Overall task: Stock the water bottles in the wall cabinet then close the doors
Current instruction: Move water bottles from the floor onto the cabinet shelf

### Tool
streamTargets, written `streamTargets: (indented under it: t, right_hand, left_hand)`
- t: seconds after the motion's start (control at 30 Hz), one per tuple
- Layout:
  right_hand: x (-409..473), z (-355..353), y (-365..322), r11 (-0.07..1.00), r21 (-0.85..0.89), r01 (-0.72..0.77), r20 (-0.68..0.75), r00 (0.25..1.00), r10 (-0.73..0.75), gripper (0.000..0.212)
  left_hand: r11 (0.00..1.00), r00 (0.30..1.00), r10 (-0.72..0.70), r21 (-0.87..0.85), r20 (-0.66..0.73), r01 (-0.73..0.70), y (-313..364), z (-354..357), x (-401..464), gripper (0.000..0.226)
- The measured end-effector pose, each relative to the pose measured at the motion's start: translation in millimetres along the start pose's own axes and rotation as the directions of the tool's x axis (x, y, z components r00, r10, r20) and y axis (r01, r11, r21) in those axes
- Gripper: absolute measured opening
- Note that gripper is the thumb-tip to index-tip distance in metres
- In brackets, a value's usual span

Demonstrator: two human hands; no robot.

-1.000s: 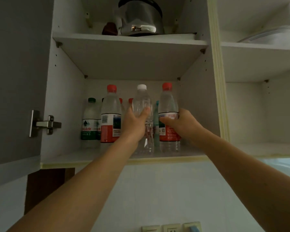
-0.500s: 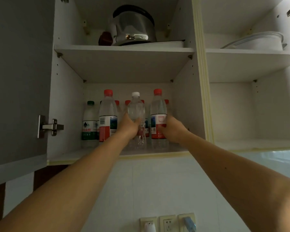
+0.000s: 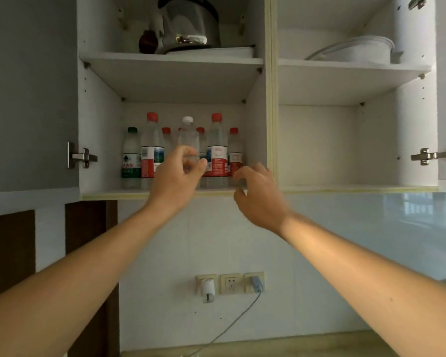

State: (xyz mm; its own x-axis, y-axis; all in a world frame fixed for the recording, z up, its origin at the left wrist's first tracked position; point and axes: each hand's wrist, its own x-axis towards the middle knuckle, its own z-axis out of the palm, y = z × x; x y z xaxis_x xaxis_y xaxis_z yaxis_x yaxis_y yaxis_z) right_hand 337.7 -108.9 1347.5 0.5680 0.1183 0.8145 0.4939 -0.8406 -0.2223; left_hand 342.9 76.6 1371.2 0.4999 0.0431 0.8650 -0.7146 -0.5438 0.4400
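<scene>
Since a moment ago both hands have drawn back from the bottles toward the shelf's front edge, and the view has pulled away so more of the cabinet shows.

Nearest, the left hand (image 3: 176, 173) hangs in front of the clear bottle (image 3: 189, 136), fingers loosely curled with thumb and fingertips close together; whether they still touch the bottle cannot be told. The right hand (image 3: 259, 194) is at the shelf's front lip, fingers spread and bent, holding nothing, apart from the bottles.

The clear bottle is label-free with a white cap and stands upright in the front row of the lower left compartment. Flanking it are two taller red-capped bottles with red and white labels, the left one (image 3: 151, 148) and the right one (image 3: 216, 148). A green-capped bottle (image 3: 131, 155) with a green label stands at the far left. Behind, more red-capped bottles (image 3: 234, 150) form a back row.

The cabinet (image 3: 269, 99) has both doors open, the grey left door (image 3: 31, 99) swung wide on its hinge. On the upper left shelf sits a steel kettle (image 3: 188, 24) with a small dark object beside it. The upper right shelf holds a white dish (image 3: 358, 50).

Below, the tiled wall carries sockets (image 3: 230, 283) with plugs in them.
</scene>
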Motion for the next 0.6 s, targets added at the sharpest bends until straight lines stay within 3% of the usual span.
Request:
streamTargets:
  t: [0.3, 0.47, 0.6]
  right_hand:
    - [-140, -48, 20, 0.982, 0.076, -0.172, 0.047, 0.985, 0.169, 0.028]
    - [-231, -64, 36, 0.924, 0.076, -0.375, 0.026, 0.927, 0.374, 0.022]
    - [-302, -60, 39, 0.861, 0.050, -0.506, 0.079, 0.862, 0.502, 0.023]
  left_hand:
    - [0.925, 0.978, -0.189, -0.318, 0.088, 0.208, 35, 15, -114, 0.023]
    - [0.803, 0.917, -0.287, -0.452, 0.276, 0.387, 35, 47, -190, 0.012]
    - [0.773, 0.868, -0.247, -0.452, 0.430, 0.444, 29, 68, -258, 0.018]
